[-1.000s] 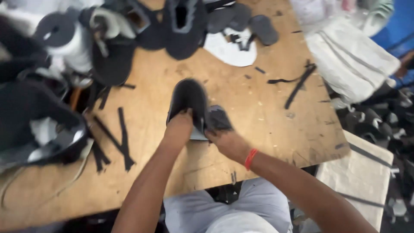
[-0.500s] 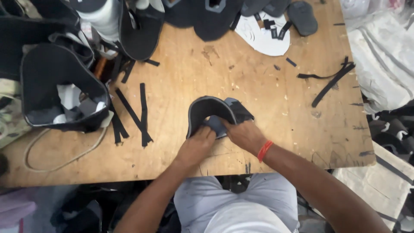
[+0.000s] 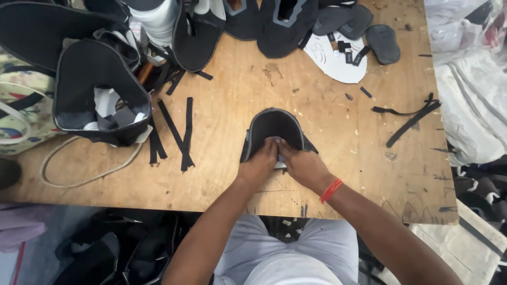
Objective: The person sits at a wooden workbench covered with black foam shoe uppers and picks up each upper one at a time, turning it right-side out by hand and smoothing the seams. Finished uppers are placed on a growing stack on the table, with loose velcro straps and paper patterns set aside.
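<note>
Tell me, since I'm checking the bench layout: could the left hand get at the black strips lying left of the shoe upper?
Probably yes. The left hand rests on the black shoe upper, and only bare wooden table lies between it and the black strips.

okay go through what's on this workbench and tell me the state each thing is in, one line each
Dark shoe upper: lying on the table, curved open, pressed at its near edge by both hands.
Left hand: fingers bent, on the upper.
Right hand: fingers bent, on the upper; red band at the wrist.
Black strips: loose, flat, scattered.
Black bin: open, holding scraps.
White paper pattern: flat, partly covered by dark pieces.
Wooden table: scuffed, marked.
</note>
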